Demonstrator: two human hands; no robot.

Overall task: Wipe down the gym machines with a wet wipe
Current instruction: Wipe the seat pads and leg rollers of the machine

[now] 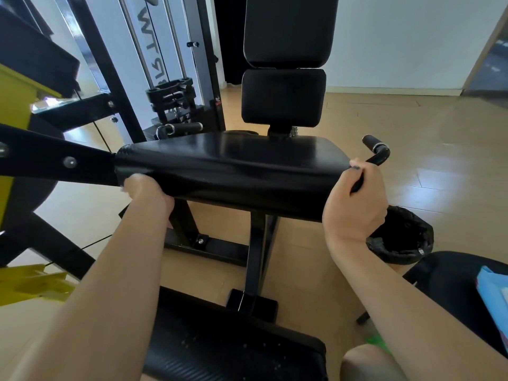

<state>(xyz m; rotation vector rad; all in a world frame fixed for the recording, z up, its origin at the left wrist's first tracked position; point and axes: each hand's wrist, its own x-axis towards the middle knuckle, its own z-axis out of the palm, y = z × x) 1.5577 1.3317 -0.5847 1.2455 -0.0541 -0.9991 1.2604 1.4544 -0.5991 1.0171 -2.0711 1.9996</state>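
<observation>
In the head view, we see the left hand (pixel 148 192) curled over the near left corner of the seat (pixel 233 166), fingers tucked under the pad's front edge and out of sight; a sliver of white shows at the hand's left side, likely the wipe (pixel 123 189), though we cannot tell for sure. The right hand (pixel 354 204) sits at the seat's near right corner, fingers bent round the edge, thumb on top, touching or gripping a black lever (pixel 375 158) that curves up beside the pad; which of the two it holds we cannot tell.

The seat is glossy black, and behind it stand two upright back pads (pixel 284 64), one above the other. To the left a black arm (pixel 55 160) with bolts meets the seat's corner, with yellow frame parts (pixel 16 100) beyond. On the pale upright behind the cables, letters run sideways; we read "W" and "T", the rest is unclear. A bin (pixel 404 237) with a black liner stands on the wooden floor (pixel 439 174) just right of the right wrist. A blue pack (pixel 494 301) lies at the right edge on a dark surface. A black footplate (pixel 220 342) lies below, between the forearms.
</observation>
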